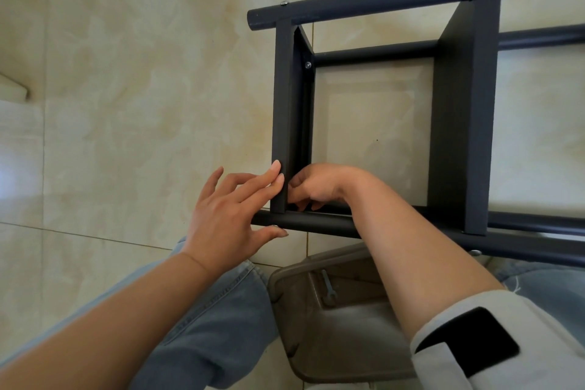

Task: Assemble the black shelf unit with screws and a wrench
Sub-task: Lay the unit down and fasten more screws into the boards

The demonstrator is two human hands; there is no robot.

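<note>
Shelf point(462, 111), matt black metal, lies on its side over a pale tiled floor point(142, 89), its round tubes point(380, 3) running left to right and its flat panels crossing between them. Small silver screws point(284, 3) sit along the far tube, and another shows inside the corner of the left panel point(281, 111). Left hand point(228, 212) rests at the near left corner, fingers straight and spread; the fingertips point(276, 168) press the outer face of the left panel and the thumb lies under the near tube point(316, 223), just beside a screw head point(274, 226) there. Right hand point(319, 187) reaches inside the frame at the same corner, fingers curled down against the inner side of that panel; it seems to pinch something small, but what cannot be told. Below the shelf, between the person's jeans-clad legs point(215, 326), sits a beige stool point(335, 332) with a small wrench point(327, 288) lying on it.
</note>
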